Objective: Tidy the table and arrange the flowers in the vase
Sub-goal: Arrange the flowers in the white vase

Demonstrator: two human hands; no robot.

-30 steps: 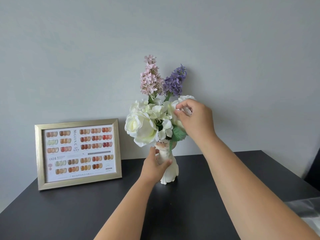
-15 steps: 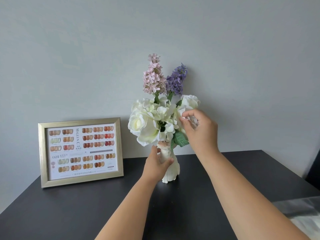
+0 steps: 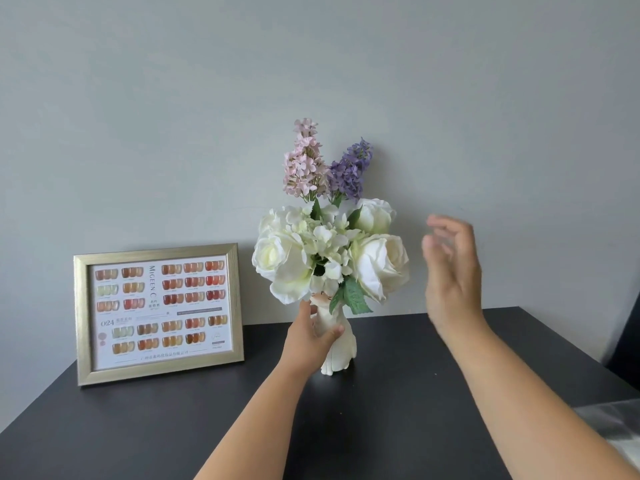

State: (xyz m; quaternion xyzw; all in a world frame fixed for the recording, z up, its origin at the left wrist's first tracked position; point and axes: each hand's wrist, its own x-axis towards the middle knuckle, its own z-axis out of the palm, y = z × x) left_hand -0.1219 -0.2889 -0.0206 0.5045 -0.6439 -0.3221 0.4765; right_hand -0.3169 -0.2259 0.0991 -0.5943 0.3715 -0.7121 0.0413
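Observation:
A small white cat-shaped vase (image 3: 341, 355) stands near the back of the black table (image 3: 398, 410). It holds white roses (image 3: 379, 263), a pink lilac spray (image 3: 304, 161) and a purple spray (image 3: 349, 171). My left hand (image 3: 308, 336) is wrapped around the vase's neck. My right hand (image 3: 450, 268) hovers to the right of the bouquet, fingers apart, touching nothing; it is slightly blurred.
A gold picture frame (image 3: 157, 311) with a nail-colour chart leans against the grey wall at the left. A crumpled clear plastic wrap (image 3: 613, 427) lies at the table's right edge. A dark object (image 3: 628, 344) stands beyond the right edge.
My right hand has let go of the right-hand white rose and moved away to the right. My left hand stays on the vase.

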